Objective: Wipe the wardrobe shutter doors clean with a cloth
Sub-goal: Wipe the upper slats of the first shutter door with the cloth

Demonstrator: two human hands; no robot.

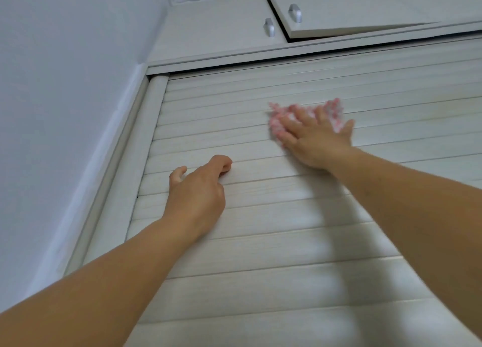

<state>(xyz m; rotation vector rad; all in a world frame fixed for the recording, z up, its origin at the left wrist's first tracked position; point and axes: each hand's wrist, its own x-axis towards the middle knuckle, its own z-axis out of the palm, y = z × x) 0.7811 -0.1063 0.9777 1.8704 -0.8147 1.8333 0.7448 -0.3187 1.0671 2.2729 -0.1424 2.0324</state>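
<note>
A plain pale wall point(65, 112) stood on the far left, and it met the wardrobe's white side frame point(125, 148) in the corner. Next to the frame was the shutter door point(260, 229), made of many long white slats lying one above another. The left hand point(199, 190) rested on the slats near the door's left edge. Its fingers were curled in and its knuckles touched the door, and it held nothing. Further right and higher up, near the door's top edge, the right hand point(315, 135) lay flat with its fingers spread wide. It pressed the cloth point(332, 113) against the slats. The cloth was pink and white, and it poked out around the fingertips. The hand and cloth looked blurry, so the cloth's pattern could not be made out. Above the shutter door were 2 small cupboard doors. The left cupboard door point(214, 33) was closed, and the right cupboard door point(339, 5) hung a little open. Each one had a silver handle, the left handle point(269, 27) and the right handle point(295, 12), close together.
</note>
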